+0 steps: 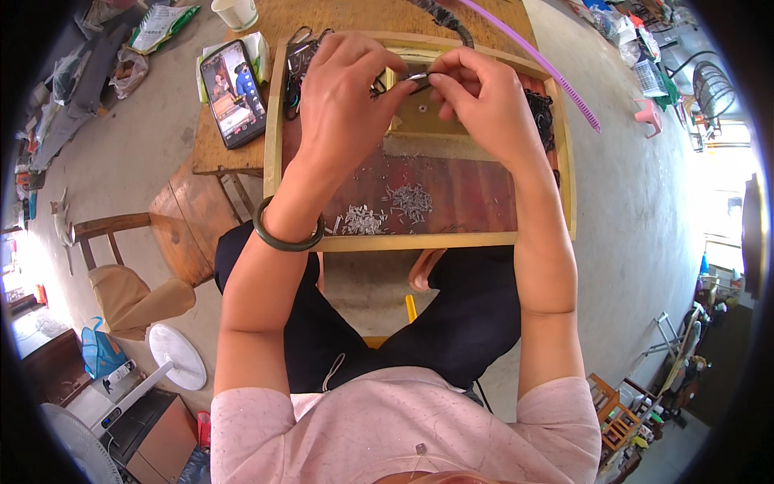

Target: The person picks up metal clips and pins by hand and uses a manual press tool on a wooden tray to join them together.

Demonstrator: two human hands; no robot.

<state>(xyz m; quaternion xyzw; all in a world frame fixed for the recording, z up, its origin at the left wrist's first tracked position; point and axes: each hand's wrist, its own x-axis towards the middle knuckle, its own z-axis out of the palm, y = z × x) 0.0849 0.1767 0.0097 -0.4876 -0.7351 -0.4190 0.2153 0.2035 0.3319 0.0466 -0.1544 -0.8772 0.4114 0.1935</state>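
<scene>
Over the far part of a wood-framed tray (427, 240), my two hands meet fingertip to fingertip. My left hand (343, 93) pinches a small silvery metal piece (418, 77) between thumb and forefinger. A thin black cord (422, 85) comes up to that piece, and my right hand (484, 97) is closed on it with thumb and forefinger. Whether the cord runs inside the metal piece is too small to tell. Nearer to me, on the reddish tray floor, lie a grey pile of tiny metal tubes (411, 202) and a brighter silvery pile (360, 220).
Bundles of black cord (538, 113) lie along the tray's right side, with more at its left. A phone (233, 95) showing a picture leans left of the tray on a wooden table (211, 145). A paper cup (235, 13) stands behind it. A purple ridged strip (556, 74) arches over the tray's far right corner.
</scene>
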